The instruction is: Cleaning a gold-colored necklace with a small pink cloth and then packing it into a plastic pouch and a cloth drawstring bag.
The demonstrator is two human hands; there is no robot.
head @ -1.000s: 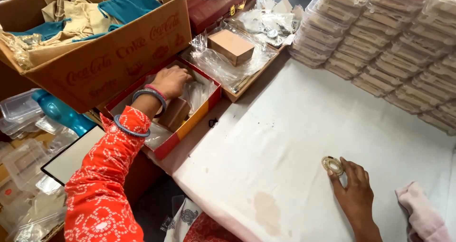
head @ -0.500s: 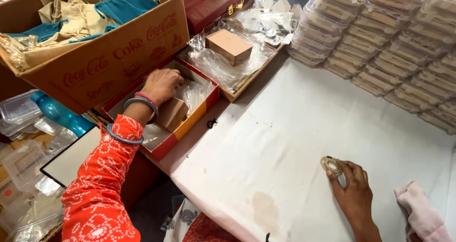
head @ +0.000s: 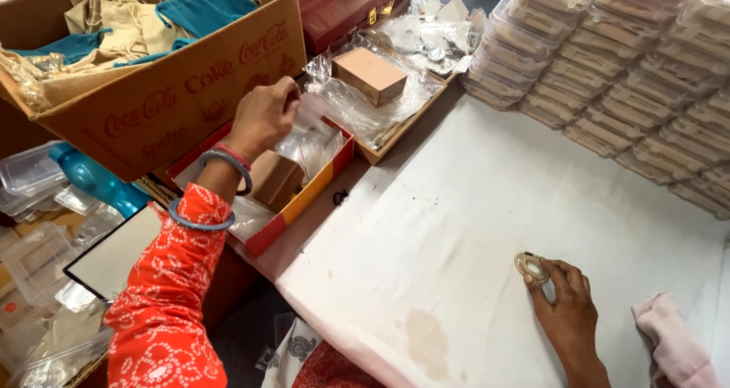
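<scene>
My left hand (head: 262, 114), in an orange patterned sleeve with bangles, is lifted above a red open box (head: 304, 201) and pinches a clear plastic bag (head: 308, 125) from the pile inside it. A small brown cardboard block (head: 275, 179) lies in that box under my wrist. My right hand (head: 566, 312) rests on the white sheet (head: 487, 205) that covers the table, fingertips on a small round gold-rimmed ornament (head: 531, 266).
A big cardboard carton (head: 167, 106) of beige and teal cloth pouches stands at the left. A tray (head: 380, 141) holds plastic bags and a tan box (head: 369, 72). Several stacks of clear lidded containers (head: 631, 68) fill the right. A pink cloth (head: 677, 346) lies beside my right hand.
My left hand has risen out of the red box and now lifts a clear plastic bag. My right hand stays on the ornament.
</scene>
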